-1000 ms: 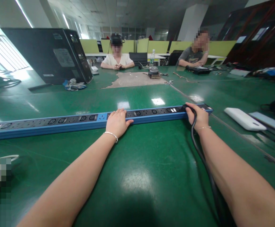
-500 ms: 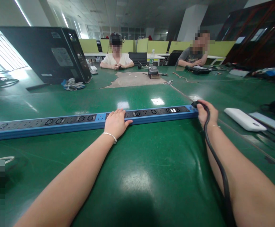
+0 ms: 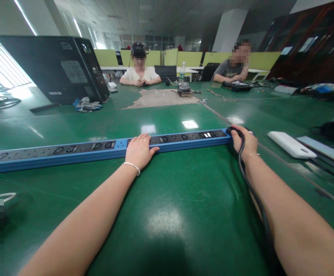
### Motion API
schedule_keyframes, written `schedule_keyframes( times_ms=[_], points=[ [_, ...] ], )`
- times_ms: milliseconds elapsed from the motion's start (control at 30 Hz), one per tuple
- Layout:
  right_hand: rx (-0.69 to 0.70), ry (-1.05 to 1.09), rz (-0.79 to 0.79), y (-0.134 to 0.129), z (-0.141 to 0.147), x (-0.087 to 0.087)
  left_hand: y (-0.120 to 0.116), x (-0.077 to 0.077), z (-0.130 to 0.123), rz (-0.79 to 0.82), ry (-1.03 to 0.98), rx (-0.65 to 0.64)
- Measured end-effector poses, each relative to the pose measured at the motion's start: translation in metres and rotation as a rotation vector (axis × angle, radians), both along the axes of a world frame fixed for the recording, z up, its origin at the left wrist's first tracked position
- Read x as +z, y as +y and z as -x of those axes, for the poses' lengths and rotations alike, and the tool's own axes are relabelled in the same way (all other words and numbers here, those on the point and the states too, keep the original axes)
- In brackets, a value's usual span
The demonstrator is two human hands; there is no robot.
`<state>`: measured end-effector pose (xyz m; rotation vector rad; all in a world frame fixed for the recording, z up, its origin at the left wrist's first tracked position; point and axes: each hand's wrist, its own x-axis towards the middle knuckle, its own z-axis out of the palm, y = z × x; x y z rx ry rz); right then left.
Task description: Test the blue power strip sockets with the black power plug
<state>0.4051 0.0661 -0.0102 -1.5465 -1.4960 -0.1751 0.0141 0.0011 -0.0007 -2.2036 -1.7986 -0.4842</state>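
A long blue power strip [image 3: 106, 154] with a row of black sockets lies across the green table. My left hand [image 3: 139, 150] rests over its middle, fingers across the top and thumb along the near side, holding it. At the strip's right end, my right hand [image 3: 245, 142] is closed on a black plug [image 3: 230, 131], whose thick black cable [image 3: 251, 184] runs down along my forearm. The plug is right at the end socket, mostly covered by my fingers, so I cannot tell how far in it sits.
A black computer case [image 3: 52, 69] and gloves [image 3: 88, 104] stand back left. A white power-bank-like block [image 3: 292, 145] lies to the right. Two people sit across the table, near a bottle [image 3: 182, 73] and a bare brown patch [image 3: 158, 99].
The view has shifted slightly. My right hand has turned a little at the strip's end, still holding the plug. My left hand stays in the same place on the strip.
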Motion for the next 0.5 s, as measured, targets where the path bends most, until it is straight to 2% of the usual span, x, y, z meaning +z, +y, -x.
schedule_keyframes(
  times_ms=[100,200,267,400,500],
  points=[
    [0.028,0.067,-0.068,0.005,0.000,-0.003,0.000,-0.001,0.000,-0.007,-0.008,0.003],
    [-0.002,0.221,-0.243,0.013,0.001,-0.001,0.000,-0.002,0.000,-0.019,-0.020,-0.003],
    [0.005,0.266,-0.306,0.016,0.004,0.001,0.000,-0.003,0.000,-0.022,-0.025,-0.008],
    [0.104,0.156,-0.171,0.016,0.010,-0.001,0.001,-0.004,0.001,-0.014,-0.030,-0.009],
    [0.113,0.109,-0.126,0.014,0.014,-0.003,0.001,-0.004,0.001,-0.018,-0.038,-0.010]
  ],
)
